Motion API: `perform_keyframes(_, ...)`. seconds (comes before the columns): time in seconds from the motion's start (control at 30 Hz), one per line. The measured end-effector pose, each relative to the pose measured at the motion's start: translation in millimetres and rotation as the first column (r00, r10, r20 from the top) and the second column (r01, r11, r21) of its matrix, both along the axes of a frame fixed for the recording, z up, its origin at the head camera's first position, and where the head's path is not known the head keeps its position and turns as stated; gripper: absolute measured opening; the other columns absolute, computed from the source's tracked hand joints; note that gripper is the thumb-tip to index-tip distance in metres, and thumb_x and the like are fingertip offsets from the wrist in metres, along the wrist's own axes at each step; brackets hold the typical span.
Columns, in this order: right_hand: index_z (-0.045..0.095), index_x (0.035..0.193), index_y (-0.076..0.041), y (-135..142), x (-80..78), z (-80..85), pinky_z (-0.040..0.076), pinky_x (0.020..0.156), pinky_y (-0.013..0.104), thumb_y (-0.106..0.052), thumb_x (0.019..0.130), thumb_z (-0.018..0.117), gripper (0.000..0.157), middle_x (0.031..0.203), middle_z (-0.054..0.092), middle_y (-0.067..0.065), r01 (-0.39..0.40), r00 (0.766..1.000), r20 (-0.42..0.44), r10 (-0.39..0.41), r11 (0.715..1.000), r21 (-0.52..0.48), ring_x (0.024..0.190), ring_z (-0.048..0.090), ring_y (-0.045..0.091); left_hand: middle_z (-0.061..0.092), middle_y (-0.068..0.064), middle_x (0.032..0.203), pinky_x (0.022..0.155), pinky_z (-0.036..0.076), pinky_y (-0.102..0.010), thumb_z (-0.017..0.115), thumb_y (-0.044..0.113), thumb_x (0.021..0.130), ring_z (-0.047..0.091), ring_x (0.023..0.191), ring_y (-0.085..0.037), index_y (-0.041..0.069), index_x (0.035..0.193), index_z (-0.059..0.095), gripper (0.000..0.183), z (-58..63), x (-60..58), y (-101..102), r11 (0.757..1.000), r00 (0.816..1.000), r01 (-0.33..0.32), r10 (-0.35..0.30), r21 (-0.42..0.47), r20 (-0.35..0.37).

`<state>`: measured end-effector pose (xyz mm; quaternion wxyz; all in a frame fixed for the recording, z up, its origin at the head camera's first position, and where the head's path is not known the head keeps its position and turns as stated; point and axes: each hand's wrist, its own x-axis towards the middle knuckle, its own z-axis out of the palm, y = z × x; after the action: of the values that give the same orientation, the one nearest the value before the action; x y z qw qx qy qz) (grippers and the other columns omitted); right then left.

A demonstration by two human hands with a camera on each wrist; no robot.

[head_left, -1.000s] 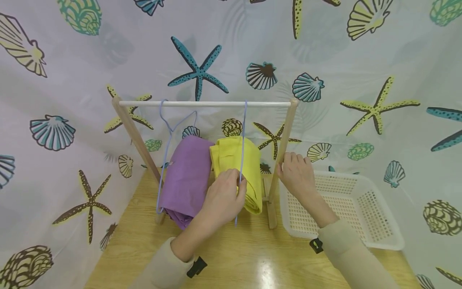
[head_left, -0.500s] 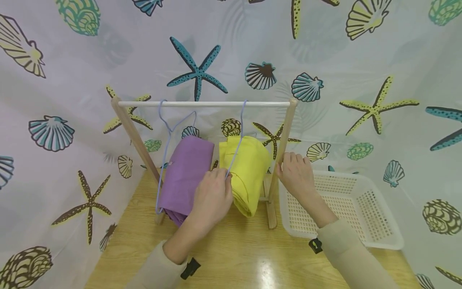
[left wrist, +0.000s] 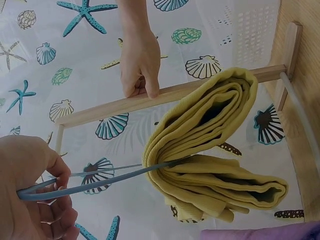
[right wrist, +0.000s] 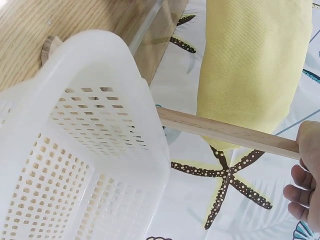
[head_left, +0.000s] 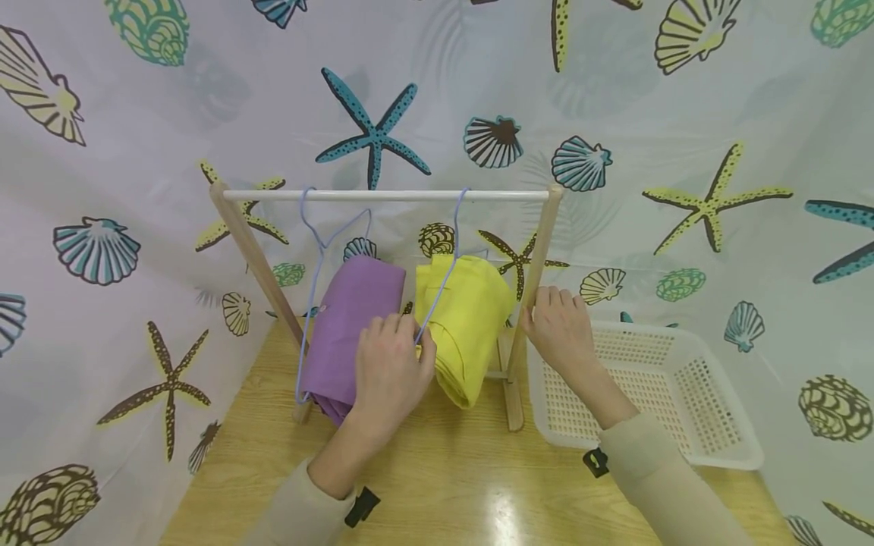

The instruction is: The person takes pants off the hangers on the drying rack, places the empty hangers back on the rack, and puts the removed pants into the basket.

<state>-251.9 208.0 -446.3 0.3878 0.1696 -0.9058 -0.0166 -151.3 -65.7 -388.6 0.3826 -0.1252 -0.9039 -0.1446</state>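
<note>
My left hand (head_left: pixel 391 365) grips the near end of a blue clothes hanger (head_left: pixel 437 298), whose hook sits on the white rod (head_left: pixel 382 196) of a small wooden clothes rack. Folded yellow cloth (head_left: pixel 474 315) hangs over this hanger's bottom bar; in the left wrist view its layers (left wrist: pixel 202 112) drape on both sides of the bar. My right hand (head_left: pixel 561 324) holds the rack's right wooden post (head_left: pixel 542 250), thumb and fingers around it. To the left, folded purple cloth (head_left: pixel 358 318) hangs on a second blue hanger (head_left: pixel 312 299).
A white perforated plastic basket (head_left: pixel 724 394) stands on the wooden table (head_left: pixel 451 485) to the right of the rack, below my right forearm. Behind hangs a white curtain (head_left: pixel 273 114) printed with shells and starfish.
My left hand has swung the near end of the hanger leftward, turning it on the rod, and the yellow cloth has turned with it. The right hand stays on the post.
</note>
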Motion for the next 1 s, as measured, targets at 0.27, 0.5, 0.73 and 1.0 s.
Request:
perform_keyframes(0.27, 0.056, 0.090, 0.000, -1.2, 0.5, 2.3, 0.044, 0.060, 0.042, -0.022, 0.096, 0.070, 0.026, 0.076, 0.062, 0.015, 0.004, 0.999, 0.046, -0.003, 1.000, -0.012, 0.066, 0.058, 0.034, 0.061, -0.007, 0.067, 0.061, 0.039, -0.033, 0.077, 0.020, 0.095, 0.052, 0.066, -0.027, 0.005, 0.076, 0.065, 0.027, 2.4, -1.2, -4.1, 0.999, 1.000, -0.004, 0.003, 0.033, 0.012)
perform_keyframes(0.5, 0.056, 0.089, 0.000, -1.9, 1.3, 3.7, 0.044, 0.060, 0.042, -0.022, 0.095, 0.071, 0.027, 0.075, 0.063, 0.015, 0.007, 1.000, 0.029, -0.007, 1.000, -0.001, 0.066, 0.058, 0.034, 0.062, -0.008, 0.066, 0.061, 0.037, -0.032, 0.077, 0.015, 0.094, 0.048, 0.064, -0.025, 0.005, 0.076, 0.064, 0.024, 2.3, -1.6, -5.5, 0.999, 0.999, 0.018, -0.017, 0.031, -0.039)
perform_keyframes(0.73, 0.056, 0.089, 0.000, -2.2, 1.5, 3.5, 0.042, 0.058, 0.040, -0.021, 0.095, 0.070, 0.026, 0.074, 0.062, 0.015, 0.002, 1.000, 0.003, -0.002, 1.000, 0.009, 0.064, 0.057, 0.032, 0.063, -0.009, 0.069, 0.064, 0.037, -0.034, 0.078, 0.014, 0.094, 0.048, 0.066, -0.026, 0.004, 0.079, 0.065, 0.022, 4.3, -1.2, -6.9, 0.999, 0.996, 0.040, -0.037, 0.037, -0.077)
perform_keyframes(1.0, 0.057, 0.088, 0.000, -1.4, 2.5, 3.6, 0.042, 0.057, 0.039, -0.021, 0.094, 0.072, 0.027, 0.073, 0.063, 0.015, 0.010, 1.000, -0.010, -0.010, 1.000, 0.016, 0.062, 0.057, 0.032, 0.062, -0.010, 0.071, 0.065, 0.037, -0.034, 0.078, 0.012, 0.093, 0.047, 0.068, -0.027, 0.002, 0.081, 0.065, 0.020, 6.8, 1.5, -7.4, 0.998, 0.995, 0.053, -0.049, 0.044, -0.089)
